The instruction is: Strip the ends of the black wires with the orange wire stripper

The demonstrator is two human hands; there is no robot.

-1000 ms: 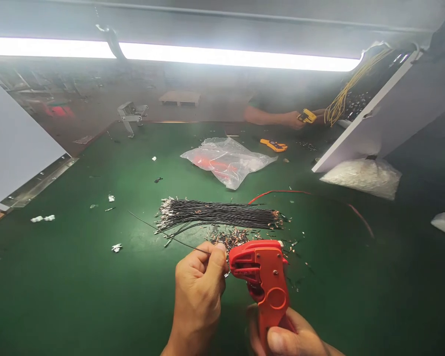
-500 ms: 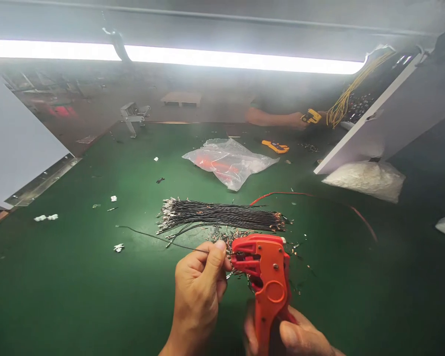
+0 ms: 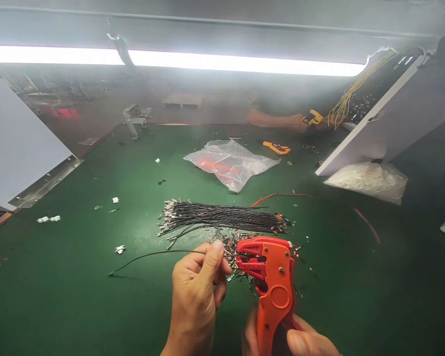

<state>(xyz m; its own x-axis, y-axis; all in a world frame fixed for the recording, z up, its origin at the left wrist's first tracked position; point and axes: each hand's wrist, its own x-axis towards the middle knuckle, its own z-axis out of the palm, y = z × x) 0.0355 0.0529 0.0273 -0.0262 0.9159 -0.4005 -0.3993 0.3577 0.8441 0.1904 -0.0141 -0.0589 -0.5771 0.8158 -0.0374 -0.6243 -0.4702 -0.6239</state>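
Between thumb and fingers, my left hand (image 3: 197, 291) pinches a thin black wire (image 3: 152, 254). One length of it bows out to the left; the other end reaches the jaws of a red and orange wire stripper (image 3: 276, 282). My right hand (image 3: 307, 338) is wrapped round the stripper's handles, partly cut off by the lower edge. Whether the jaws grip the wire is hard to make out. Behind the hands lies a bundle of black wires (image 3: 222, 216), with metal terminals at its left end and bare copper at its right. Loose wire scraps (image 3: 232, 247) are heaped beneath the tool.
A clear plastic bag (image 3: 232, 165) with red contents lies mid-table, near a yellow tool (image 3: 277, 147). A red wire (image 3: 282, 195) curves to the right. White connectors (image 3: 120, 249) dot the left. Across the table, another person's hand (image 3: 300, 121) holds a yellow tool. A filled bag (image 3: 369, 182) sits right.
The stripper has shifted slightly right, away from my left hand. The wire's free left end has dropped and now arcs lower. My grips stay the same.
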